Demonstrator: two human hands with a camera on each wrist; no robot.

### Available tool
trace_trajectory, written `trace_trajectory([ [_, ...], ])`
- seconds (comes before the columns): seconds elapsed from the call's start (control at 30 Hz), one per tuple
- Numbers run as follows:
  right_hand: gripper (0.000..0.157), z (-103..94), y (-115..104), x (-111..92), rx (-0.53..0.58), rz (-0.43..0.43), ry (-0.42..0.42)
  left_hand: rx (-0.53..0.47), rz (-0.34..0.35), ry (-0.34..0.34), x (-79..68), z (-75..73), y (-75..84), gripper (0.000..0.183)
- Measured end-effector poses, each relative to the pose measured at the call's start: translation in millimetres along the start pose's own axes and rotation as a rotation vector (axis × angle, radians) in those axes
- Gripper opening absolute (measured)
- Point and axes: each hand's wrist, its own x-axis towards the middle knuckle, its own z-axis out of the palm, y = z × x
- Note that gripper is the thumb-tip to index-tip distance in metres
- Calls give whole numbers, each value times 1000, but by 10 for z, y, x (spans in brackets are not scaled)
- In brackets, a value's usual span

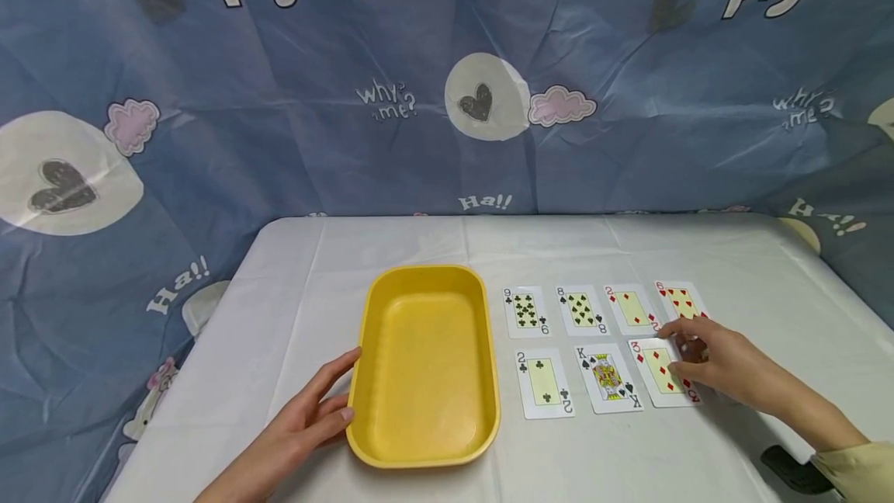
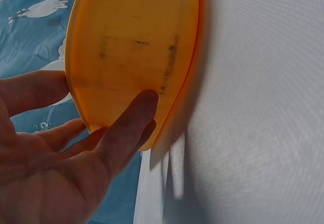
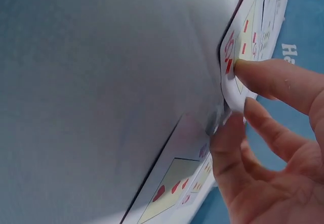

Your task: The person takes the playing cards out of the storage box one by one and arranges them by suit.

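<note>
My left hand (image 1: pixel 303 414) rests its fingertips and thumb against the outer left side of a yellow tray (image 1: pixel 492 379). The left wrist view shows the thumb (image 2: pixel 134 120) lying along the tray's outside wall. At the right, my right hand (image 1: pixel 726 359) pinches the right edge of the three of diamonds card (image 1: pixel 656 371). In the right wrist view, the thumb presses on that card's face (image 3: pixel 245 37), and its edge looks bent near the fingers. Just beyond this hand lies the six of hearts (image 1: pixel 679 297), partly covered by it in the head view.
Face-up cards lie between tray and right hand: nine of clubs (image 1: pixel 525 313), eight of spades (image 1: pixel 581 310), two of diamonds (image 1: pixel 632 309), two of clubs (image 1: pixel 545 383) and king of spades (image 1: pixel 608 379). A dark object (image 1: pixel 795 470) sits by the right sleeve. Patterned blue cloth (image 1: pixel 391 161) hangs behind the white table.
</note>
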Motion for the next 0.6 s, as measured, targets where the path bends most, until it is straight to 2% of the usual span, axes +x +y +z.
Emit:
trace_trajectory([
  [0.2, 43, 14, -15, 35, 33, -52, 38, 10, -6, 24, -8, -3, -12, 69],
  [0.37, 44, 18, -118, 68, 26, -198, 211, 18, 1, 27, -9, -4, -2, 69],
  [0.43, 42, 18, -198, 84, 24, -232, 286, 40, 3, 25, -18, 1, 15, 69],
  [0.5, 38, 13, -295, 94, 14, -233, 343, 136, 0, 70, -40, 15, 48, 67],
  [0.6, 37, -2, -460, 99, -16, -197, 379, 427, 8, 190, -64, 32, 137, 66],
])
